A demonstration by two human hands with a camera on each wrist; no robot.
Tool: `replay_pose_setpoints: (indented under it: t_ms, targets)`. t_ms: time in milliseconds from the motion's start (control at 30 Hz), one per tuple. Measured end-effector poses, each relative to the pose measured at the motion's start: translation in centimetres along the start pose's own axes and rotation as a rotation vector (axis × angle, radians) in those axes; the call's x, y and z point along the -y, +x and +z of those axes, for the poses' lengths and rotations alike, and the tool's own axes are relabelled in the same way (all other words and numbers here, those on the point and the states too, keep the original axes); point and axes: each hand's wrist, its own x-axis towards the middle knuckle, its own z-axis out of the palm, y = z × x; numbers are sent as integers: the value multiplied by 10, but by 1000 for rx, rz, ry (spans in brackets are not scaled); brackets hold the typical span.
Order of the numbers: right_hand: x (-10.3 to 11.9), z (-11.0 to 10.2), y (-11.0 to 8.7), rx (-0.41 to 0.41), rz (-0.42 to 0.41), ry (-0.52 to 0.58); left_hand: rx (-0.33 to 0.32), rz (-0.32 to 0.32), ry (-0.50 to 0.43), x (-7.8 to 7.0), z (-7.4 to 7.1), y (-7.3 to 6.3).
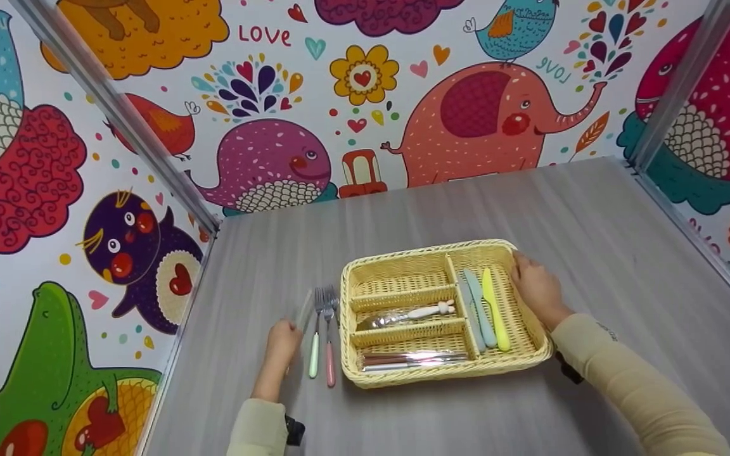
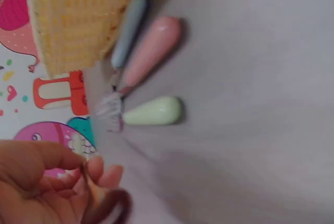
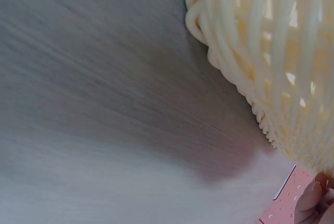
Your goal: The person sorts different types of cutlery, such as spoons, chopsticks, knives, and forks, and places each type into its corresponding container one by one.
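My left hand [image 1: 282,342] pinches a slim utensil [image 1: 305,309] between thumb and fingers. Its far end looks pale and thin; in the left wrist view a blurred reddish-brown end [image 2: 121,203] curves below the palm, exact kind unclear. Right of that hand lie a green-handled fork [image 1: 314,354] and a pink-handled fork [image 1: 330,362]. A blue-handled utensil [image 2: 129,31] lies beside them, against the basket. My right hand [image 1: 539,288] grips the right rim of a divided wicker basket [image 1: 397,381]; in the right wrist view its fingertips [image 3: 308,198] touch the weave.
The basket's right compartment holds blue knives [image 1: 476,310] and a yellow knife [image 1: 495,310]. A white-handled utensil [image 1: 431,310] in clear wrapping lies in the middle left compartment, wrapped chopstick-like sticks [image 1: 412,361] in the front one. Cartoon-printed walls enclose the grey table [image 1: 441,418].
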Motion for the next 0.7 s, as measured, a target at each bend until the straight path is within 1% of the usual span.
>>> replay_pose_setpoints:
  t_ms: [67, 133, 167, 233, 300, 367, 433, 500, 600, 633, 700]
  targets:
    - [0, -1, 0, -6, 2, -4, -83, 84, -8, -11, 2, 3]
    - [1, -1, 0, -6, 8, -7, -173, 194, -14, -24, 6, 7]
    - [1, -2, 0, -4, 11, -7, -200, 251, -19, -32, 8, 8]
    - [1, -2, 0, 1, 17, -9, -221, 366, -33, -47, 13, 11]
    - [1, -2, 0, 11, 20, -9, -207, 480, -39, -62, 17, 12]
    - [1, -2, 0, 17, 23, -8, -156, 576, -29, -77, 23, 14]
    - [1, -2, 1, 21, 26, -8, -84, 648, 1, -92, 29, 14]
    - [1, -2, 1, 23, 29, -5, -1, 702, 47, -105, 36, 14]
    - [0, -1, 1, 22, 29, -7, 127, 729, 129, -122, 48, 11]
    - [0, -1, 1, 21, 30, -5, 160, 736, 157, -126, 52, 10]
    - [1, 0, 0, 20, 29, -3, 224, 728, 217, -132, 59, 9]
